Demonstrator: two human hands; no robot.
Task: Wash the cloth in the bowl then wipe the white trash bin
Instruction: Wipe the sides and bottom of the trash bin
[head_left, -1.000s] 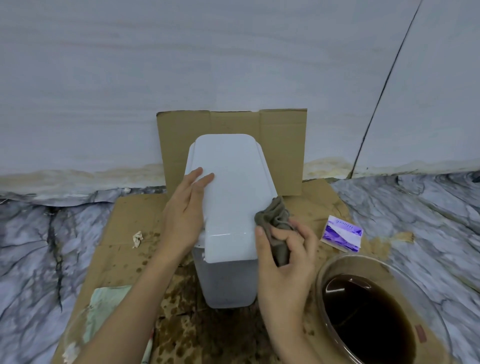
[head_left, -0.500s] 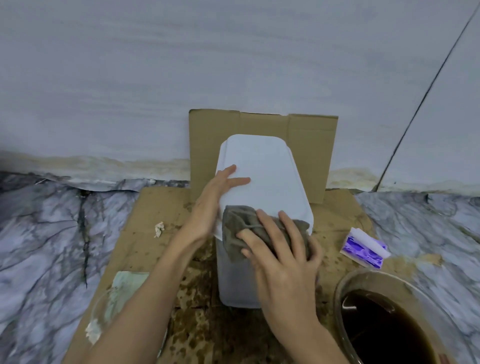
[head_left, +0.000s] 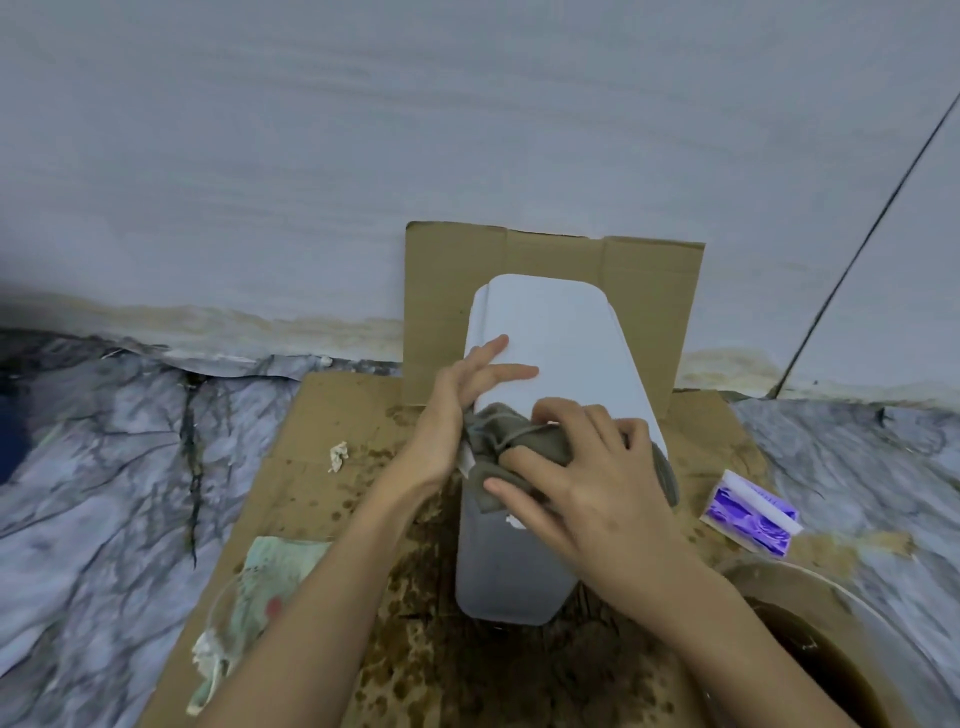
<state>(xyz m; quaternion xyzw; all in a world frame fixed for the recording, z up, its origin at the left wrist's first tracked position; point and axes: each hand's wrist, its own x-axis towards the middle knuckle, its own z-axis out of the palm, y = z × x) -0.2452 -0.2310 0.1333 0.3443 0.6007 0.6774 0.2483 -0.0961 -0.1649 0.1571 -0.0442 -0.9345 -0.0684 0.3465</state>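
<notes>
Pressing the grey cloth (head_left: 511, 441) onto the near end of the white bin's (head_left: 550, 338) lid, the right hand (head_left: 587, 473) spreads its fingers over it, now bunched tighter and shifted toward 9 o'clock than half a second ago. The left hand (head_left: 457, 415), fingers loosely extended, braces the lid's left edge and touches the cloth. The bin stands on cardboard (head_left: 322, 467). The bowl (head_left: 841, 613) of brown water sits at 4 o'clock, a purple packet (head_left: 748, 514) at 3. Bare cardboard lies at 9 o'clock.
</notes>
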